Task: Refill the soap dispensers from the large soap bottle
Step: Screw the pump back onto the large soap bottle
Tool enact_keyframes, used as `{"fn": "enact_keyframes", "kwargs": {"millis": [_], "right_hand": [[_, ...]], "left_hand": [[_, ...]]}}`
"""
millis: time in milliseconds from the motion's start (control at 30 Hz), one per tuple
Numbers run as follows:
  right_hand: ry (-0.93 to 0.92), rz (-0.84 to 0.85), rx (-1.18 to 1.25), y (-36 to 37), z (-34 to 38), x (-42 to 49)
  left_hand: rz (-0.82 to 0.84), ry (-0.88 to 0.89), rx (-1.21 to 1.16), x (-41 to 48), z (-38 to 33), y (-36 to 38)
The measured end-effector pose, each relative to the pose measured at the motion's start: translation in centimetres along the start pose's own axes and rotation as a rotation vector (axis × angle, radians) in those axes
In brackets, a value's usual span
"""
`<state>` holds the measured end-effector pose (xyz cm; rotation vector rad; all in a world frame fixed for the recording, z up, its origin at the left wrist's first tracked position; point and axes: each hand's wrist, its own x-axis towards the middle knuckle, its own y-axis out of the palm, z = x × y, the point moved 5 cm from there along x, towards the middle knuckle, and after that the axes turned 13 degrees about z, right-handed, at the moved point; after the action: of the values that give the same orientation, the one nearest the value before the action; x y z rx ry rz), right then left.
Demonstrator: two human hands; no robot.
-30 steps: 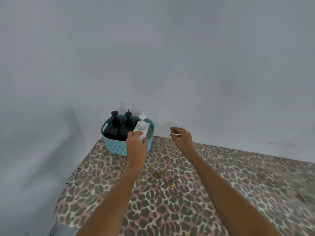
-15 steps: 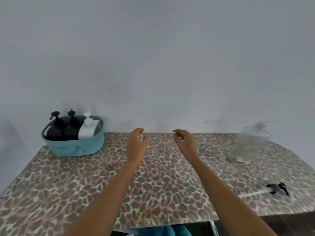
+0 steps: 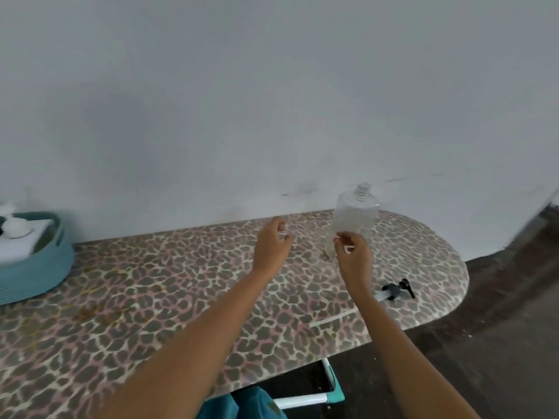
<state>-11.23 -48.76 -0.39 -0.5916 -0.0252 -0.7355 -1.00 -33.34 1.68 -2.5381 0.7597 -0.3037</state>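
Reach has shifted from the basket, far left, to the uncapped bottle at right. Right hand is just short of it, left hand nearby, both loose and empty. Grab looks next.

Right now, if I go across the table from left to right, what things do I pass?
basket → left hand → bottle → pump
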Motion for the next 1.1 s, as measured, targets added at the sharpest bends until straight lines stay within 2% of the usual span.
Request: {"fn": "enact_keyframes", "kwargs": {"millis": [167, 300, 400, 600, 667, 833, 1100], "right_hand": [[0.074, -0.111, 0.069, -3.5, -3.6, 1.2], [0.113, -0.121, 0.145, -4.3, -5.3, 2.4], [0.142, -0.038, 0.127, -4.1, -6.3, 3.2], [0.137, 0.142, 0.186, -3.4, -6.9, 4.8], [0.135, 0.176, 0.218, -3.1, -6.4, 5.1], [0.144, 0.141, 0.229, -2.9, -5.3, 5.1], [0.039, 0.160, 0.231, 0.2, 0.2, 2.7]], "left_hand": [[0.124, 0.015, -0.023, 2.0, -2.4, 5.7], [0.217, -0.019, -0.009, 3.5, -3.1, 8.6], [0.267, -0.085, -0.005, 4.5, -3.2, 9.8], [0.319, -0.038, -0.058, 6.1, -4.9, 10.6], [0.314, -0.034, -0.100, 6.3, -5.1, 10.6], [0.195, -0.013, -0.121, 5.8, -4.8, 9.3], [0.086, 0.043, -0.076, 3.2, -2.8, 2.9]]}}
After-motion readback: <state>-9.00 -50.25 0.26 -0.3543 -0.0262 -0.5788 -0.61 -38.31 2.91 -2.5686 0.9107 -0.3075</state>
